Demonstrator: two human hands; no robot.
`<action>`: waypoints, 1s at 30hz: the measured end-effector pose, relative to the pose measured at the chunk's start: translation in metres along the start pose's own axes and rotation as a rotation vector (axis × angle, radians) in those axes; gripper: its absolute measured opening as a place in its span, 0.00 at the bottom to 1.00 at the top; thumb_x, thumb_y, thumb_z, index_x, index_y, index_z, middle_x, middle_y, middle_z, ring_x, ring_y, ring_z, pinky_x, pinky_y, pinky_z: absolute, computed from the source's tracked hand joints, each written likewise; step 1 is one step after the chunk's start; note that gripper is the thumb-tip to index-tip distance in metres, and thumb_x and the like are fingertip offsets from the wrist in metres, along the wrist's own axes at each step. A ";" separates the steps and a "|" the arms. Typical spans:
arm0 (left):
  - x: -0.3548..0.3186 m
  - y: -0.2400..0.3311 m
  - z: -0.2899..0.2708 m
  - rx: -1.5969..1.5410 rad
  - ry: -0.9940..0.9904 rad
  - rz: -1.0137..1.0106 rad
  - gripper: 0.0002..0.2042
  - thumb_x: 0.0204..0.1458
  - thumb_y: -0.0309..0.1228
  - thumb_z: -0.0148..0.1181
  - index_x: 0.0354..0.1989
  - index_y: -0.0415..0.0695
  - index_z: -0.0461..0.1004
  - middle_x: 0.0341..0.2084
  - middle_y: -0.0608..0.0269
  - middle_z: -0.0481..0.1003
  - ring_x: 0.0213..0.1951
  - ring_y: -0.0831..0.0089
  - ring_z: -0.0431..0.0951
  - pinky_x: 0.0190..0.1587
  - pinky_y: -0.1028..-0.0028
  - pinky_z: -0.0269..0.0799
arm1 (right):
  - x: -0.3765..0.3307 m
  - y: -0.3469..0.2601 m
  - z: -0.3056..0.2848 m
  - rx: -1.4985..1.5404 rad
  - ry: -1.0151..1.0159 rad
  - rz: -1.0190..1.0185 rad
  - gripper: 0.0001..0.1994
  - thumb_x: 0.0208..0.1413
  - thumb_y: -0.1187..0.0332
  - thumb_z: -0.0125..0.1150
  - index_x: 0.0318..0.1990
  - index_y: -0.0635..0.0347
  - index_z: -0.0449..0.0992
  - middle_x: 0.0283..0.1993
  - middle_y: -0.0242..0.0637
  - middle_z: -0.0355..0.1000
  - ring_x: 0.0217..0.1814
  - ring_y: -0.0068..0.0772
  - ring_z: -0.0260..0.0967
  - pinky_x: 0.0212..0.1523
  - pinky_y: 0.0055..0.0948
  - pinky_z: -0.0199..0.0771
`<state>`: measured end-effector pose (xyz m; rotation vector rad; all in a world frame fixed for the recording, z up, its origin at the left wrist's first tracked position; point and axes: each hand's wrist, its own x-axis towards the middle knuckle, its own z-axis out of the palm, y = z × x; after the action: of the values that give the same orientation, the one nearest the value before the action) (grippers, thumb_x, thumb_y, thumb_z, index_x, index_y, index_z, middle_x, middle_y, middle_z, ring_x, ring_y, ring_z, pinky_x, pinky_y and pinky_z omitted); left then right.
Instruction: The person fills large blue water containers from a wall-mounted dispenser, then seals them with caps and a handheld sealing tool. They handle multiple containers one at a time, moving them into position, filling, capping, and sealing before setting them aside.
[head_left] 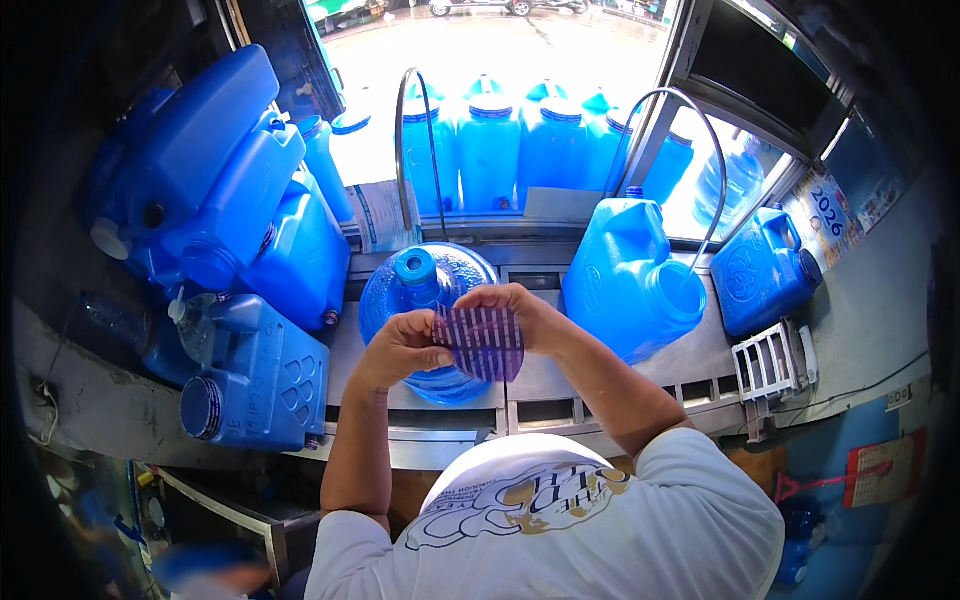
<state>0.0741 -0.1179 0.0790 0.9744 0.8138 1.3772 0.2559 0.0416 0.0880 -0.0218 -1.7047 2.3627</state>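
Both my hands hold a thin purple-and-white striped plastic sleeve (490, 343), which looks like a bottle-neck seal. My left hand (406, 346) pinches its left edge between thumb and fingers. At its top and right side, my right hand (518, 312) has its fingers closed on it. Just behind and below the sleeve stands a round clear-blue water bottle (375, 305), upright on the metal counter. Its neck carries a light-blue cap (415, 266), apart from the sleeve. My hands and the sleeve hide part of the bottle.
At right, a blue jug (612, 270) with a wide open-looking mouth stands under a curved hose (715, 130); a smaller blue jug (762, 275) is farther right. Blue containers (215, 200) pile up at left, one (270, 370) nearest me. Several more (490, 150) line the window ledge.
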 end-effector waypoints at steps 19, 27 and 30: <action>-0.001 -0.007 -0.028 -0.135 0.032 0.054 0.14 0.60 0.40 0.62 0.36 0.40 0.76 0.28 0.63 0.78 0.28 0.79 0.76 0.32 0.78 0.72 | 0.017 0.002 -0.007 0.296 -0.168 0.206 0.11 0.63 0.61 0.63 0.39 0.60 0.74 0.31 0.34 0.74 0.27 0.21 0.72 0.29 0.22 0.74; 0.022 -0.009 -0.051 -0.033 0.498 0.220 0.10 0.63 0.39 0.58 0.36 0.47 0.76 0.26 0.68 0.78 0.24 0.82 0.74 0.27 0.81 0.67 | 0.088 -0.006 -0.019 -0.694 0.315 0.116 0.22 0.57 0.50 0.68 0.39 0.65 0.82 0.27 0.36 0.74 0.28 0.23 0.68 0.28 0.27 0.67; 0.025 -0.007 -0.050 -0.134 0.611 0.196 0.09 0.63 0.38 0.59 0.36 0.46 0.76 0.27 0.67 0.79 0.25 0.81 0.76 0.27 0.80 0.69 | 0.110 -0.007 -0.017 -0.684 0.314 0.083 0.22 0.55 0.49 0.70 0.34 0.64 0.83 0.26 0.36 0.75 0.27 0.26 0.69 0.28 0.30 0.69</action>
<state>0.0323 -0.0882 0.0548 0.5336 1.0744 1.9154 0.1522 0.0812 0.1023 -0.5484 -2.2615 1.5939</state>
